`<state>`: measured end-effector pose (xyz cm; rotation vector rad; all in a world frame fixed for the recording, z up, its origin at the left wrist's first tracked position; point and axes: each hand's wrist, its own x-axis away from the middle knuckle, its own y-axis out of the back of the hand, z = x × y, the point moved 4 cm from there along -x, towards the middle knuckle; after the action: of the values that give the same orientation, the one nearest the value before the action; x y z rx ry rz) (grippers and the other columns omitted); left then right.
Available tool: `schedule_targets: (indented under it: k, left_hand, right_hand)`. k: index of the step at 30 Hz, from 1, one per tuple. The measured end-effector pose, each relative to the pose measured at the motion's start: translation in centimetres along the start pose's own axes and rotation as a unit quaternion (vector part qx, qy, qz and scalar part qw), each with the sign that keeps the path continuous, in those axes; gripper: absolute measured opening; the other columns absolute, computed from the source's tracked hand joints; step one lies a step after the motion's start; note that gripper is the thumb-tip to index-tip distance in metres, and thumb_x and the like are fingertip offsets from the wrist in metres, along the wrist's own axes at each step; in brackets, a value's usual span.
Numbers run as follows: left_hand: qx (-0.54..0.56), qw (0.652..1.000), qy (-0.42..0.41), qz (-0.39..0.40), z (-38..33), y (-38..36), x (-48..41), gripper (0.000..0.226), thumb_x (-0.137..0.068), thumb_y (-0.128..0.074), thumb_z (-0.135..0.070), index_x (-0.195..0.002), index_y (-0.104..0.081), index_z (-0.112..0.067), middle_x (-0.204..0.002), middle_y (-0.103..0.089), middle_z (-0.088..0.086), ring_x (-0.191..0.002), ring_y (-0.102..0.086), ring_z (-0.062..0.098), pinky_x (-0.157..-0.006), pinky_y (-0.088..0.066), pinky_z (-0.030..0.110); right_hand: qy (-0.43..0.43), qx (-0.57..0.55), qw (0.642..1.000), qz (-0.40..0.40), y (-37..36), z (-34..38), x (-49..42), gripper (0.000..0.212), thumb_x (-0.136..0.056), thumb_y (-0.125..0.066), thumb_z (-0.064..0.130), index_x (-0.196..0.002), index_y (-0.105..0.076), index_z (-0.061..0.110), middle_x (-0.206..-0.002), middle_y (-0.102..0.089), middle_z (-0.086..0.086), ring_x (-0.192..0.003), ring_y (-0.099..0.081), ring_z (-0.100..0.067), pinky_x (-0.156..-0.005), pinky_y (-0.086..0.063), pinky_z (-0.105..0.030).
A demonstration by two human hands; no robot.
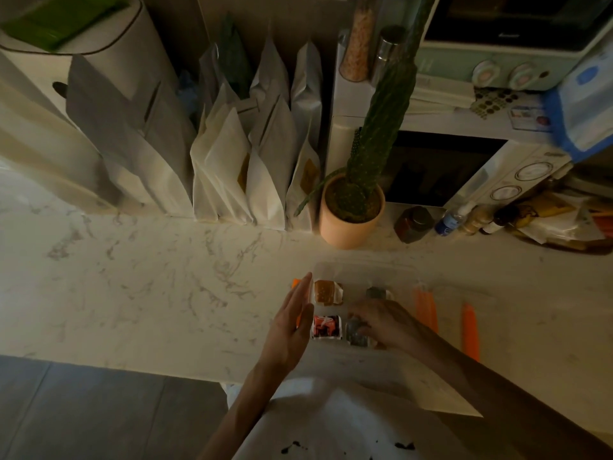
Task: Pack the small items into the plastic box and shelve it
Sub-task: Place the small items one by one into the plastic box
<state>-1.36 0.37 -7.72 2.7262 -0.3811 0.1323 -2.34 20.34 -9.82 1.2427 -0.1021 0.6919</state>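
**Packing underway: box on counter, lid off**

The clear plastic box [365,270] sits on the marble counter [166,277], near the front edge, just in front of the potted cactus [351,220]. Light is dim, so labels are unreadable.

- Left hand [292,320]: flat, fingers straight and together, laid along the box's left wall. Prob. a brace so the light box doesn't slide while the other hand works.
- Right hand [381,322]: reaches in from the right, fingers curled down onto a grey packet [356,330] at the box's near-right corner, apparently seating it.
- Already inside: a red packet [326,327] near-left, a brown packet [326,292] far-left and a dark packet [376,292] far-right. It looks like a tidy 2x2 layout, likely so the lid shuts flat.
- What looks like the lid [464,303], w/ orange clips, lies just right of the box, within reach for closing.

Judgement: packing is nearly done, w/ lidding and shelving not yet done. No shelf can be picked out.
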Motion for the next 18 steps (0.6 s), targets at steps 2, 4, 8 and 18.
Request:
schedule_targets:
  k: [2, 4, 8, 18]
  left_hand:
    - [0.002, 1.0, 0.004, -0.002, 0.0, 0.0, 0.0, 0.05, -0.104, -0.04, -0.025, -0.152, -0.025, -0.033, -0.158, -0.028, -0.012, -0.149, -0.018, 0.008, -0.12, -0.026, 0.039]
    - [0.005, 1.0, 0.008, -0.003, -0.1, 0.0, 0.0, 0.05, -0.104, -0.04, -0.025, -0.151, -0.025, -0.035, -0.158, -0.028, -0.013, -0.149, -0.017, 0.008, -0.12, -0.026, 0.039]
    - [0.007, 1.0, 0.001, -0.002, 0.0, 0.0, -0.1, 0.05, -0.104, -0.04, -0.024, -0.152, -0.025, -0.032, -0.158, -0.029, -0.013, -0.148, -0.02, 0.008, -0.12, -0.027, 0.039]
    - [0.009, 1.0, -0.014, -0.004, 0.2, 0.1, -0.1, 0.05, -0.104, -0.039, -0.031, -0.152, -0.024, -0.036, -0.157, -0.03, -0.014, -0.144, -0.023, -0.004, -0.109, -0.022, 0.004]
  right_hand:
    - [0.003, 0.022, 1.0, -0.006, -0.2, 0.2, -0.2, 0.024, -0.09, -0.062, 0.019, -0.114, -0.061, 0.016, -0.115, -0.061, -0.001, -0.105, -0.06, -0.017, -0.08, -0.052, -0.026]
    - [-0.015, 0.007, 1.0, -0.012, 0.0, 0.4, -0.2, 0.02, -0.089, -0.063, 0.019, -0.108, -0.063, 0.016, -0.113, -0.061, -0.003, -0.103, -0.06, -0.02, -0.082, -0.053, -0.034]
    - [-0.048, -0.027, 0.998, -0.042, 1.0, 0.0, 0.4, 0.01, -0.087, -0.066, 0.02, -0.094, -0.06, 0.024, -0.098, -0.066, 0.001, -0.089, -0.064, -0.015, -0.065, -0.044, -0.024]
    - [-0.153, 0.125, 0.977, -0.076, 2.7, -1.9, 1.3, 0.028, -0.094, -0.054, 0.012, -0.121, -0.059, 0.018, -0.119, -0.067, -0.002, -0.106, -0.064, -0.017, -0.086, -0.053, -0.028]
